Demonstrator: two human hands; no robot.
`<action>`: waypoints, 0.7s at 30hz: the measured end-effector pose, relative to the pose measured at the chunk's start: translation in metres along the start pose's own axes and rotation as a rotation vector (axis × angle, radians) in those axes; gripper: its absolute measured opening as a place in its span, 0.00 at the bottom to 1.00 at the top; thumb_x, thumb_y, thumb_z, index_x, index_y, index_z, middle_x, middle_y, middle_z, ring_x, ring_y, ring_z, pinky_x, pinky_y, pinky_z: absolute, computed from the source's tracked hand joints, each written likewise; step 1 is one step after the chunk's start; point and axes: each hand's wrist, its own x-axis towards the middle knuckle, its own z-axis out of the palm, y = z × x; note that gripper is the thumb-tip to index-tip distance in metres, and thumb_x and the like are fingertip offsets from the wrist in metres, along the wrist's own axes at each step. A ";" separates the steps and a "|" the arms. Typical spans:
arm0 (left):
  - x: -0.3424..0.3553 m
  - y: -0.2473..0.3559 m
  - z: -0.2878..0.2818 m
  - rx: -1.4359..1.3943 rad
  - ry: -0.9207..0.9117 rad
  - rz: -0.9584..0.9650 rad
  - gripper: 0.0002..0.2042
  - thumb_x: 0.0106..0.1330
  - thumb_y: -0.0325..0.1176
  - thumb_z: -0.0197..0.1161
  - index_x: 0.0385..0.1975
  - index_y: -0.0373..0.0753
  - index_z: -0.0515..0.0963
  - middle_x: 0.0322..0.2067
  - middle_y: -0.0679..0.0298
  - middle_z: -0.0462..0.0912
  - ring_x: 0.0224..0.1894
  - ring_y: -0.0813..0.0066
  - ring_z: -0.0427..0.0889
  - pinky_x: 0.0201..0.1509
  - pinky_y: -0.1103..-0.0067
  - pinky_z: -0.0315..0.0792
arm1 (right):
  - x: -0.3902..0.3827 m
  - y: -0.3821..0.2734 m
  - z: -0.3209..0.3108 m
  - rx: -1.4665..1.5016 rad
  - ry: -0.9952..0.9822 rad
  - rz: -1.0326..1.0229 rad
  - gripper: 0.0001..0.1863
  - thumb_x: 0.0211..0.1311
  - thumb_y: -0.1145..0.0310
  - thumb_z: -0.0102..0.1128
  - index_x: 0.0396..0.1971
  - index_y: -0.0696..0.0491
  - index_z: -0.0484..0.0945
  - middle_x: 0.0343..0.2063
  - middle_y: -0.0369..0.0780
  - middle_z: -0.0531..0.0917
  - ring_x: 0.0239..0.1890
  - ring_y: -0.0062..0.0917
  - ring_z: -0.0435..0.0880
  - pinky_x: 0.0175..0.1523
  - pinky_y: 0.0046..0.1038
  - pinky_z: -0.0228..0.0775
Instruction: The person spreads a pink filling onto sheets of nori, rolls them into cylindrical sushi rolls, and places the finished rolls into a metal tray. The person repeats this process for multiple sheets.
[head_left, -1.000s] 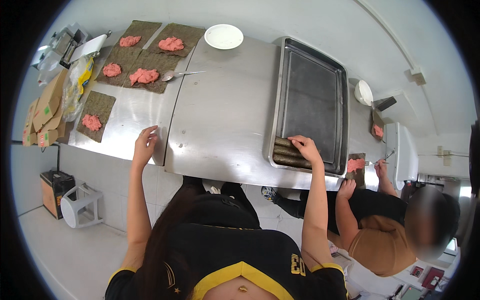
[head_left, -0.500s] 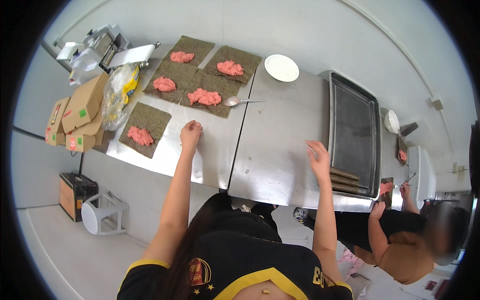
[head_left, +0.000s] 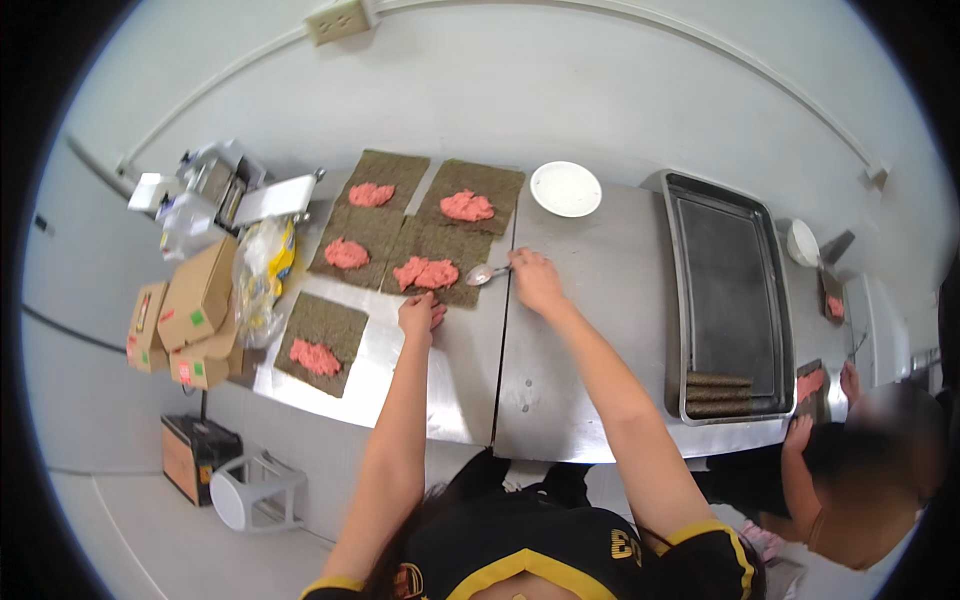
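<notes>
My right hand (head_left: 532, 275) is closed on the handle of a metal spoon (head_left: 480, 275), beside the middle seam of the steel table (head_left: 570, 370). My left hand (head_left: 423, 312) has curled fingers pinched at the front edge of a dark seaweed sheet (head_left: 463, 294) topped with pink paste (head_left: 426, 273); the fingertips are partly hidden. Several other such sheets with paste lie on the table's left half, one (head_left: 324, 317) set apart nearer the front. A white plate (head_left: 566, 189) stands behind my right hand.
A metal tray (head_left: 725, 280) holding several dark rolls (head_left: 720, 393) stands right. Cardboard boxes (head_left: 195, 295), plastic bags (head_left: 262, 280) and a machine (head_left: 225, 195) crowd the left end. A white bowl (head_left: 802, 243) is beyond the tray. A co-worker (head_left: 855, 490) works at the right end.
My right hand has left the rolls in the tray and moved leftward to the spoon, taking hold of it. My left hand has moved right and away from me to the sheet's edge.
</notes>
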 end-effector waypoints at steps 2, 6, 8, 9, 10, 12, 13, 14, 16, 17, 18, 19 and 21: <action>0.001 0.000 0.001 -0.033 0.006 -0.003 0.08 0.63 0.32 0.61 0.38 0.36 0.76 0.35 0.61 0.82 0.31 0.72 0.84 0.29 0.79 0.77 | 0.009 -0.003 0.013 -0.110 -0.059 -0.005 0.13 0.53 0.75 0.54 0.40 0.55 0.77 0.42 0.43 0.77 0.50 0.36 0.75 0.52 0.40 0.68; 0.019 -0.004 -0.002 -0.239 0.017 0.031 0.06 0.61 0.30 0.60 0.36 0.38 0.75 0.34 0.64 0.79 0.36 0.74 0.80 0.39 0.76 0.77 | 0.006 -0.008 0.016 -0.046 -0.045 -0.060 0.09 0.52 0.75 0.54 0.35 0.55 0.77 0.38 0.43 0.76 0.46 0.37 0.76 0.52 0.40 0.67; 0.026 -0.010 -0.004 -0.386 -0.006 0.077 0.05 0.61 0.31 0.59 0.35 0.40 0.75 0.32 0.66 0.78 0.37 0.74 0.78 0.44 0.74 0.75 | -0.012 -0.007 0.006 0.016 -0.032 -0.081 0.09 0.52 0.75 0.56 0.35 0.55 0.78 0.38 0.44 0.77 0.47 0.38 0.77 0.52 0.41 0.67; 0.028 -0.013 -0.008 -0.479 -0.031 0.104 0.05 0.61 0.31 0.58 0.34 0.40 0.75 0.32 0.66 0.77 0.37 0.74 0.76 0.47 0.72 0.73 | -0.024 -0.009 0.000 0.109 0.010 -0.064 0.08 0.53 0.75 0.56 0.34 0.55 0.78 0.37 0.44 0.77 0.46 0.38 0.77 0.50 0.40 0.68; 0.030 -0.017 -0.016 -0.515 -0.074 0.132 0.05 0.61 0.31 0.58 0.34 0.39 0.75 0.33 0.66 0.77 0.38 0.74 0.76 0.46 0.73 0.73 | -0.041 -0.015 -0.012 0.199 0.052 -0.043 0.07 0.54 0.75 0.56 0.33 0.55 0.77 0.37 0.43 0.77 0.45 0.38 0.77 0.49 0.39 0.69; 0.031 -0.021 -0.034 -0.561 -0.179 0.177 0.07 0.60 0.32 0.56 0.35 0.37 0.75 0.34 0.64 0.76 0.39 0.71 0.76 0.45 0.72 0.71 | -0.084 -0.015 -0.038 0.397 0.094 0.029 0.05 0.55 0.75 0.56 0.32 0.55 0.77 0.36 0.42 0.76 0.42 0.38 0.77 0.46 0.38 0.70; 0.032 -0.019 -0.042 -0.571 -0.238 0.202 0.09 0.59 0.32 0.54 0.36 0.36 0.75 0.33 0.62 0.76 0.40 0.69 0.75 0.45 0.71 0.70 | -0.105 -0.016 -0.051 0.514 0.096 0.074 0.04 0.56 0.75 0.55 0.32 0.55 0.76 0.35 0.42 0.76 0.40 0.38 0.78 0.44 0.37 0.70; 0.043 -0.018 -0.059 -0.717 -0.637 0.184 0.14 0.58 0.34 0.53 0.41 0.34 0.74 0.38 0.59 0.76 0.42 0.66 0.75 0.47 0.69 0.70 | -0.126 -0.018 -0.058 0.640 0.101 0.107 0.04 0.57 0.75 0.55 0.32 0.55 0.76 0.35 0.42 0.76 0.39 0.38 0.78 0.42 0.36 0.70; 0.027 -0.021 -0.060 -0.807 -0.632 0.119 0.22 0.57 0.36 0.51 0.51 0.31 0.70 0.47 0.52 0.75 0.50 0.58 0.74 0.55 0.63 0.68 | -0.175 -0.009 -0.066 0.677 0.137 0.153 0.03 0.57 0.74 0.56 0.32 0.55 0.75 0.34 0.40 0.76 0.37 0.38 0.78 0.40 0.36 0.70; 0.004 -0.014 -0.051 -0.723 -0.231 0.098 0.26 0.57 0.37 0.51 0.55 0.30 0.68 0.51 0.49 0.74 0.55 0.54 0.72 0.60 0.61 0.66 | -0.198 -0.002 -0.071 0.692 0.158 0.170 0.03 0.57 0.74 0.56 0.32 0.55 0.75 0.34 0.40 0.76 0.35 0.38 0.78 0.39 0.36 0.70; -0.004 -0.014 -0.057 -0.762 -0.228 0.093 0.27 0.57 0.38 0.51 0.56 0.30 0.67 0.53 0.49 0.72 0.58 0.52 0.70 0.63 0.59 0.63 | -0.218 -0.001 -0.075 0.703 0.151 0.196 0.03 0.57 0.74 0.56 0.32 0.55 0.75 0.33 0.40 0.77 0.35 0.38 0.78 0.39 0.36 0.70; -0.011 -0.014 -0.060 -0.804 -0.224 0.089 0.27 0.58 0.38 0.51 0.57 0.30 0.67 0.56 0.49 0.71 0.61 0.50 0.68 0.67 0.57 0.59 | -0.235 0.002 -0.079 0.713 0.142 0.219 0.03 0.57 0.74 0.57 0.32 0.56 0.75 0.33 0.40 0.77 0.35 0.38 0.78 0.39 0.36 0.69; -0.037 -0.013 -0.053 -0.790 -0.227 0.126 0.29 0.59 0.40 0.50 0.60 0.30 0.64 0.60 0.49 0.67 0.63 0.49 0.65 0.68 0.56 0.56 | -0.264 0.010 -0.088 0.742 0.138 0.261 0.04 0.57 0.74 0.57 0.32 0.56 0.76 0.32 0.41 0.77 0.35 0.37 0.78 0.39 0.34 0.69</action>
